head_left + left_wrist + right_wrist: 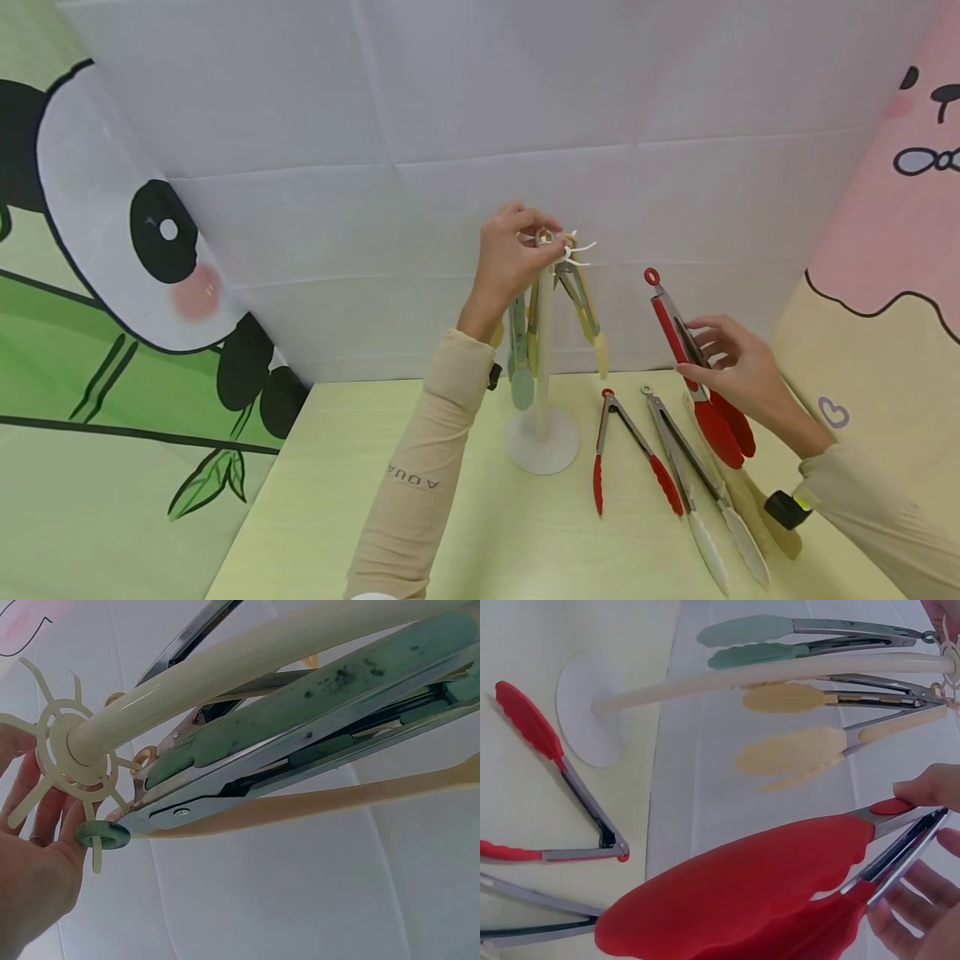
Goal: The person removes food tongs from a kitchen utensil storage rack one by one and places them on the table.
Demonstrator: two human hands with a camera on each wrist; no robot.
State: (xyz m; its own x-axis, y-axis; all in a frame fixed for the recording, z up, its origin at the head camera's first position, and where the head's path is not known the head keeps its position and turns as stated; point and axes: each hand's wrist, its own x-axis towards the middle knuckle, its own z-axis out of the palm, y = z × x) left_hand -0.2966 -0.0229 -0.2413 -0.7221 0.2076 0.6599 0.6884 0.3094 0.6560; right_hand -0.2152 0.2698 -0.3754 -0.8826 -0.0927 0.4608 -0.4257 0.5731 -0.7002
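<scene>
Above the right part of the desk (480,533), red tongs (715,425) stand clear of the surface, tilted, heads downward, pinched between thumb and fingers of the person's right hand (738,371). To their left, I see the left hand (513,254) gripping the hooked top of a white stand (546,362), from which green tongs (519,337) and yellow tongs (791,751) hang. Between the stand and right hand, red-tipped tongs (663,483) lie spread, beside pale-tipped tongs (707,546). Behind everything, my head view shows a white cloth (375,233).
</scene>
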